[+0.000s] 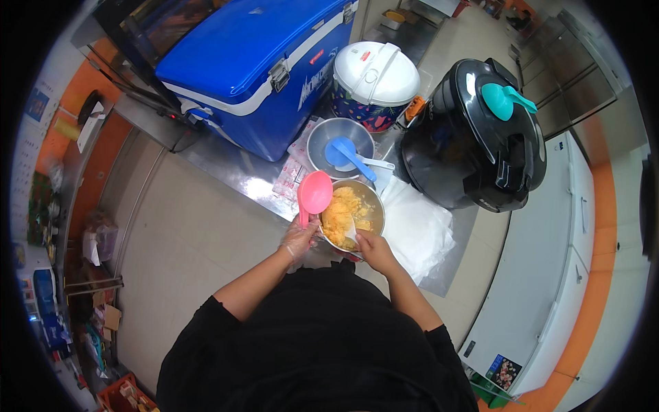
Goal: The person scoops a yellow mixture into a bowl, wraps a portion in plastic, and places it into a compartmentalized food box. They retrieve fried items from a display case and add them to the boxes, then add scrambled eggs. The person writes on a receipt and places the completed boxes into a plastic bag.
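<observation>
Left hand (300, 237): covered by a clear glove; a pink scoop (316, 191) is gripped by its handle, the cup held up beside the pot rim. Whether the rim is also touched by the fingers cannot be told.

Right hand (375, 251): closed around a white paddle (352, 231), whose blade is sunk in yellow-orange food (338, 218). The food is held in a steel pot (375, 203), located directly in front of the body, at the near edge of the metal counter (240, 172).

Just beyond the pot, a metal bowl (319, 141) is placed; a blue scoop (341, 152) is laid in it, handle extended over the rim. Printed paper (291, 177) is spread to the left, white plastic sheets (415, 226) to the right.

Farther back, a blue cooler (240, 62), a white-lidded tub (377, 72) and a black cooker (446, 137) are lined up. A teal scoop (498, 101) is rested on the cooker's lid.
</observation>
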The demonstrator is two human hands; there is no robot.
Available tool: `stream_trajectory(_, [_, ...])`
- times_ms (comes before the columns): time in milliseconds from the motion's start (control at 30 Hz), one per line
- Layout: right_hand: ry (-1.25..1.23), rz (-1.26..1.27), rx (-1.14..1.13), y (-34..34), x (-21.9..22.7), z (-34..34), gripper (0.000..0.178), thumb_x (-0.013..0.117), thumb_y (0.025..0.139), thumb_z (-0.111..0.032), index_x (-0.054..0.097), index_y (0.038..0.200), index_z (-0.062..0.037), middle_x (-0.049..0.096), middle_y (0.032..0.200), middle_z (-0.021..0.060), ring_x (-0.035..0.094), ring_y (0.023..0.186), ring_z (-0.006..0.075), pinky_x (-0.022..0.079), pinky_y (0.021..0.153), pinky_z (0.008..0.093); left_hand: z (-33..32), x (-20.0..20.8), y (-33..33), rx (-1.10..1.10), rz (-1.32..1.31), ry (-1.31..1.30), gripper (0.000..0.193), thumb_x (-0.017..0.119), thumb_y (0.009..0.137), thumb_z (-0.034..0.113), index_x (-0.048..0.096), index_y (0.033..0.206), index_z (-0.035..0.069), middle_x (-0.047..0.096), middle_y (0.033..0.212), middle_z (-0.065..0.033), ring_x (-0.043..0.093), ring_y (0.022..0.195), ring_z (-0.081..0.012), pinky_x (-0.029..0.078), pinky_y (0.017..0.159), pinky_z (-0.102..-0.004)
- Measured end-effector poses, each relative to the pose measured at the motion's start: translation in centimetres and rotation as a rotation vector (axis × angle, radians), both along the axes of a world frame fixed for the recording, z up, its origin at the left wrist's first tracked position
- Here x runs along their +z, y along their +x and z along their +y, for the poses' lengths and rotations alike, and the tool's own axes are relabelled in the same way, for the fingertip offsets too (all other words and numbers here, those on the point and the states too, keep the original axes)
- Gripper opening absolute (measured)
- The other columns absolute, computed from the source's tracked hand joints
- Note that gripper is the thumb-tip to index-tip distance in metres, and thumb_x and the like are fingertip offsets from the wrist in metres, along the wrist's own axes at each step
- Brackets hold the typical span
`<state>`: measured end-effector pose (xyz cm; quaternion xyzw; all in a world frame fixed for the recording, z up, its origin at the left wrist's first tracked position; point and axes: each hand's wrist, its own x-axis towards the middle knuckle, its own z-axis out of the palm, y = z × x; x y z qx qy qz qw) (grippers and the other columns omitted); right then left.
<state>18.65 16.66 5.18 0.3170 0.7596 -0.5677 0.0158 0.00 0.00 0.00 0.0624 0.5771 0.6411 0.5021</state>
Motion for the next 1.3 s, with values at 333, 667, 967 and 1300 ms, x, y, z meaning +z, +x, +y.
stream_trajectory(333, [-0.173, 0.023, -0.062, 2.3, 0.3, 2.7, 0.033, 0.051, 0.107, -0.022, 0.067, 0.127, -0.0011, 0.058, 0.074, 0.0002, 0.053, 0.069, 0.0106, 0.047, 0.068, 0.0283, -2.3, 2.8, -0.5, -0.014, 0.007, -0.2, 0.027, 0.061, 0.103, 0.028, 0.049, 0.122, 0.013, 0.049, 0.077, 0.0024, 0.045, 0.06, -0.0068, 0.036, 0.05, -0.0227])
stream_trajectory(667, [0.49, 0.071, 0.065, 1.7, 6.7, 1.2, 0.035, 0.051, 0.101, -0.011, 0.061, 0.131, 0.0027, 0.068, 0.09, 0.0187, 0.07, 0.08, 0.03, 0.055, 0.075, 0.0427, 0.2, 9.6, 2.6, -0.155, -0.212, -0.32, 0.018, 0.056, 0.101, 0.022, 0.043, 0.109, 0.013, 0.048, 0.076, -0.0003, 0.043, 0.054, -0.0076, 0.036, 0.044, -0.0226])
stream_trajectory(967, [0.765, -0.313, 0.332, -0.9, 9.2, -1.5, 0.052, 0.053, 0.091, -0.006, 0.049, 0.142, 0.0036, 0.065, 0.112, 0.0215, 0.071, 0.09, 0.0358, 0.058, 0.076, 0.048, 1.7, 7.2, 1.5, -0.284, -0.472, -0.23, 0.019, 0.057, 0.103, 0.024, 0.054, 0.111, 0.007, 0.05, 0.08, 0.0004, 0.043, 0.058, -0.0059, 0.034, 0.041, -0.0191])
stream_trajectory(1300, [0.285, 0.099, 0.016, 1.0, 5.9, 2.7, 0.03, 0.058, 0.1, -0.023, 0.065, 0.122, -0.0034, 0.072, 0.108, 0.0242, 0.069, 0.102, 0.0407, 0.053, 0.089, 0.042, 0.0, 7.2, -0.8, -0.294, -0.522, -0.207, 0.034, 0.053, 0.105, 0.028, 0.055, 0.128, 0.003, 0.049, 0.079, 0.0017, 0.04, 0.056, -0.0048, 0.03, 0.04, -0.0178])
